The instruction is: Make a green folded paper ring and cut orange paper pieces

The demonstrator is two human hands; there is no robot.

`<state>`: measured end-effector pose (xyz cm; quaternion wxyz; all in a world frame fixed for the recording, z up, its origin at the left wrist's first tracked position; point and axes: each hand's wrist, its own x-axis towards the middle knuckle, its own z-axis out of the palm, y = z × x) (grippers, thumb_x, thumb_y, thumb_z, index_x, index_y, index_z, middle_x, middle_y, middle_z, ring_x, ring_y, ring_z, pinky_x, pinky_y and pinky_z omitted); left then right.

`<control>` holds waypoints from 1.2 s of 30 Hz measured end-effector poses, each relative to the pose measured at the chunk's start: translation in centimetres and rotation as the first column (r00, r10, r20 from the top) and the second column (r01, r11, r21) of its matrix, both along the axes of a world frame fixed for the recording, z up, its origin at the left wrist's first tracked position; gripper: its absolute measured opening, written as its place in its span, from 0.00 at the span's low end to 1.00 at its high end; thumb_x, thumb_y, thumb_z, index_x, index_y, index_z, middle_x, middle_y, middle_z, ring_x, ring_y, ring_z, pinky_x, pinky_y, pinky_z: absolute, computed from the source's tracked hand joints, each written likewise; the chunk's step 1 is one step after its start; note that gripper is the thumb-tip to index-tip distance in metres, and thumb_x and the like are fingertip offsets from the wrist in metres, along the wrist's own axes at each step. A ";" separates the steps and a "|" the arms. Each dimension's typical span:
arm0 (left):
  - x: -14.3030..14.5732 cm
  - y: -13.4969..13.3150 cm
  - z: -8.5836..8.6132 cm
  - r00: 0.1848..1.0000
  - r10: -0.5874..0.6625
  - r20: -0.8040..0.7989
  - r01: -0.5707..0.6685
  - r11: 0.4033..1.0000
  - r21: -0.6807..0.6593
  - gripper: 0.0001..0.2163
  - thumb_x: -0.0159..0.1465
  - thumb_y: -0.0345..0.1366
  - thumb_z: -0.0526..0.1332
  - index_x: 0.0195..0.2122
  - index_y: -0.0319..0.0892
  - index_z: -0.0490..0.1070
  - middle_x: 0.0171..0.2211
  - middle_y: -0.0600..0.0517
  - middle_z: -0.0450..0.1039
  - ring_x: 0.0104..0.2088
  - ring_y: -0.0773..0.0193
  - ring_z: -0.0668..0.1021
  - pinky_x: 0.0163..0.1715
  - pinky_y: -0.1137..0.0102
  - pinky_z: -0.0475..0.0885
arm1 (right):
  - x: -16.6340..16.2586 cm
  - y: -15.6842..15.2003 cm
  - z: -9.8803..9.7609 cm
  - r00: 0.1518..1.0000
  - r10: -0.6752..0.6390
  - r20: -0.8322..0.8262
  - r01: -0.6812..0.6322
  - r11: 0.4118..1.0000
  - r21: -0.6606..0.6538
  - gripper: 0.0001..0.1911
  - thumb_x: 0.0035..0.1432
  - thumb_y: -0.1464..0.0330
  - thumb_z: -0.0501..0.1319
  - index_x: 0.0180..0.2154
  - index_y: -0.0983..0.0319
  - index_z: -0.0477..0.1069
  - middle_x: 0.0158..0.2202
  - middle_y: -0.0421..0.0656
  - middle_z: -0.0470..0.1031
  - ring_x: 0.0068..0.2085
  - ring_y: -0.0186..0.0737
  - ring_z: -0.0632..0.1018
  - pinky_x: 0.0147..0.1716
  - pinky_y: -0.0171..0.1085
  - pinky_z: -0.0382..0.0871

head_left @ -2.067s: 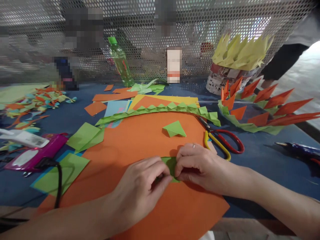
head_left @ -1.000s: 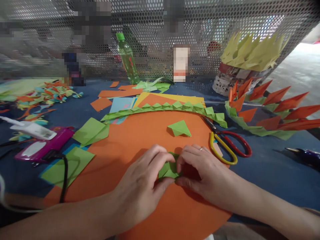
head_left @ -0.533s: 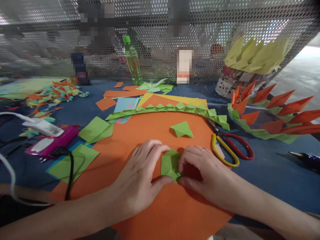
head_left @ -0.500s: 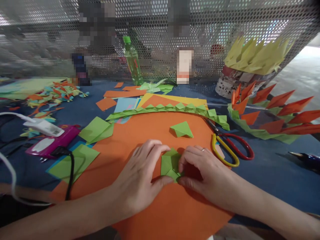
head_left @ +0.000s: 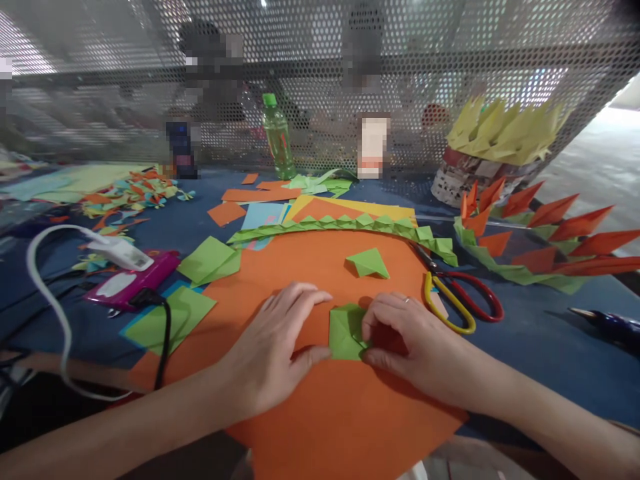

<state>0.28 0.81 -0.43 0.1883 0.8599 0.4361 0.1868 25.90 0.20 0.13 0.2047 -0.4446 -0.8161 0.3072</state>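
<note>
A small green square of folded paper [head_left: 346, 333] lies on a large orange sheet [head_left: 295, 427], creases showing on its face. Its right edge is pinched between the thumb and fingers of my right hand [head_left: 407, 337], which hide that side. My left hand [head_left: 280, 347] is open to the left, fingers stretched and apart from the thumb, whose tip is close to the square's lower left corner. Beyond the hands rests another folded green piece [head_left: 369, 263]. Farther back runs a long chain of interlocked green paper [head_left: 345, 225].
Scissors [head_left: 463, 293] lie right of the orange sheet, near a pen [head_left: 607, 325]. Orange spikes rise from a paper ring [head_left: 530, 267]. At left are green squares [head_left: 173, 317] and a magenta power strip [head_left: 133, 283] with cables. A bottle [head_left: 278, 140] stands by the mesh panel [head_left: 310, 40].
My left hand has moved left, off the green square, and its fingers have spread. My right hand still grips the right edge. The square now lies flatter, and the view has shifted slightly.
</note>
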 end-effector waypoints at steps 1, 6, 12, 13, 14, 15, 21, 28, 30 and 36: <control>0.0 0.1 0.1 1.000 -0.008 0.008 0.008 1.000 -0.013 0.23 0.66 0.33 0.62 0.61 0.49 0.58 0.59 0.44 0.64 0.58 0.49 0.70 0.56 0.51 0.68 | 0.0 0.0 0.0 1.000 0.009 -0.006 -0.009 1.000 0.004 0.08 0.58 0.74 0.66 0.36 0.57 0.69 0.38 0.36 0.72 0.42 0.38 0.71 0.43 0.39 0.60; 0.5 2.0 1.8 0.996 -0.047 0.079 0.059 0.984 -0.167 0.17 0.66 0.35 0.62 0.56 0.47 0.66 0.51 0.48 0.73 0.46 0.58 0.78 0.48 0.61 0.75 | 0.2 0.2 1.0 1.000 0.015 -0.025 -0.017 0.998 -0.065 0.08 0.57 0.69 0.69 0.37 0.58 0.71 0.39 0.38 0.74 0.41 0.38 0.73 0.43 0.38 0.63; 1.9 3.8 3.3 0.993 -0.090 0.079 0.100 0.986 -0.137 0.10 0.66 0.34 0.63 0.48 0.45 0.73 0.47 0.49 0.77 0.46 0.58 0.80 0.47 0.63 0.75 | 0.5 0.4 1.4 0.992 -0.093 -0.087 0.092 0.996 -0.015 0.04 0.66 0.69 0.60 0.36 0.59 0.70 0.36 0.40 0.74 0.37 0.36 0.74 0.39 0.36 0.66; 2.0 3.9 3.3 0.991 -0.115 0.069 0.123 0.983 -0.133 0.10 0.64 0.34 0.65 0.47 0.45 0.74 0.46 0.49 0.78 0.46 0.57 0.80 0.47 0.63 0.75 | 0.5 0.5 1.2 0.990 -0.098 -0.097 0.102 0.994 0.032 0.04 0.66 0.70 0.59 0.36 0.59 0.69 0.36 0.41 0.74 0.38 0.36 0.74 0.39 0.36 0.66; 2.0 4.0 3.2 0.988 -0.141 0.063 0.148 0.980 -0.131 0.11 0.63 0.34 0.67 0.47 0.44 0.75 0.45 0.49 0.78 0.46 0.56 0.80 0.47 0.63 0.75 | 0.5 0.5 1.1 0.990 -0.097 -0.100 0.105 0.992 0.075 0.04 0.67 0.71 0.59 0.36 0.59 0.69 0.37 0.41 0.73 0.38 0.36 0.74 0.39 0.36 0.67; 2.1 4.0 3.0 0.984 -0.167 0.065 0.174 0.976 -0.131 0.11 0.62 0.33 0.68 0.46 0.44 0.75 0.45 0.49 0.78 0.46 0.56 0.80 0.47 0.63 0.75 | 0.4 0.5 1.0 0.991 -0.093 -0.095 0.103 0.989 0.109 0.04 0.66 0.71 0.59 0.36 0.59 0.69 0.38 0.42 0.73 0.38 0.36 0.74 0.39 0.36 0.67; 1.5 3.9 1.7 0.958 -0.243 0.152 0.260 0.960 -0.101 0.10 0.65 0.28 0.62 0.47 0.44 0.73 0.45 0.50 0.75 0.47 0.60 0.78 0.49 0.65 0.73 | -0.6 -0.8 1.3 0.998 0.044 -0.049 -0.035 0.987 0.159 0.05 0.66 0.71 0.61 0.43 0.58 0.72 0.45 0.44 0.73 0.46 0.39 0.75 0.46 0.38 0.69; 0.9 2.7 2.3 0.943 -0.303 0.139 0.281 0.947 0.155 0.16 0.67 0.26 0.57 0.55 0.42 0.66 0.53 0.47 0.70 0.55 0.60 0.72 0.57 0.65 0.68 | -1.8 -1.3 0.5 0.988 0.147 0.047 -0.154 0.969 0.193 0.12 0.68 0.67 0.60 0.51 0.59 0.73 0.50 0.48 0.73 0.49 0.45 0.73 0.50 0.46 0.69; 0.8 2.1 2.9 0.943 -0.317 0.099 0.285 0.926 0.246 0.14 0.68 0.26 0.55 0.54 0.41 0.68 0.51 0.45 0.71 0.53 0.59 0.73 0.54 0.64 0.70 | -1.8 -1.2 0.1 0.988 0.151 0.043 -0.156 0.967 0.200 0.10 0.68 0.70 0.59 0.49 0.59 0.73 0.47 0.48 0.74 0.47 0.45 0.73 0.49 0.46 0.69; -0.2 -1.5 2.3 0.930 -0.361 -0.071 0.357 0.837 0.414 0.11 0.74 0.36 0.54 0.48 0.39 0.75 0.46 0.47 0.78 0.46 0.57 0.78 0.50 0.63 0.72 | -1.7 -1.1 -0.3 0.985 0.163 -0.050 -0.145 0.953 0.266 0.07 0.65 0.75 0.60 0.43 0.60 0.74 0.45 0.46 0.73 0.46 0.40 0.74 0.46 0.40 0.69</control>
